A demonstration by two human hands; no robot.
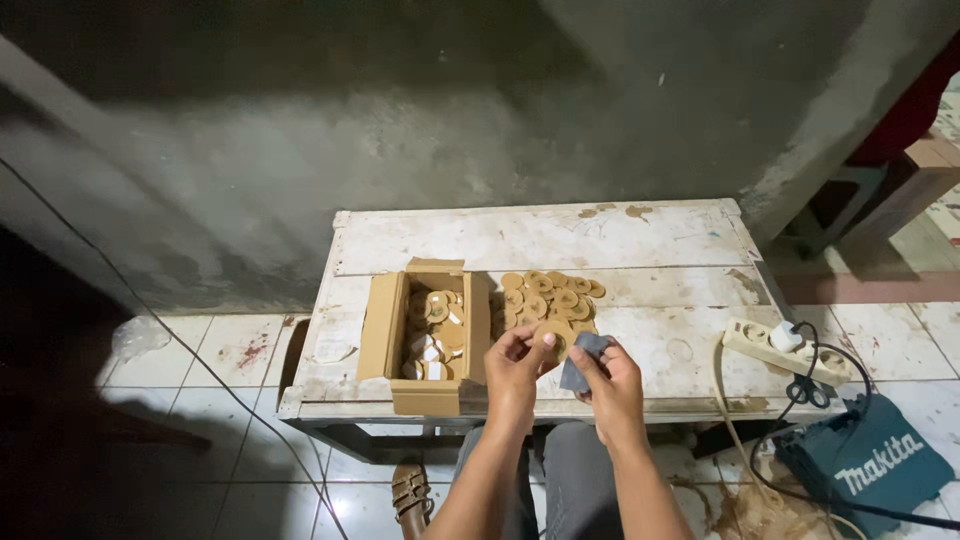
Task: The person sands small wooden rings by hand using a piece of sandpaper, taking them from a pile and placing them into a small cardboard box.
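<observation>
An open brown cardboard box (425, 342) is sitting on the white surface (560, 240), its flaps folded out. Well to the right of the box, a teal case (868, 462) bearing white lettering is lying on the floor.

Left hand (515, 362) pinches a round wooden disc (553, 338) at centre frame; right hand (612, 385), at its four o'clock, presses a grey sanding pad (583, 358) to it. At eleven o'clock: loose discs (548, 294) on the white table (640, 250). Nine o'clock: open cardboard box (385, 325).
</observation>
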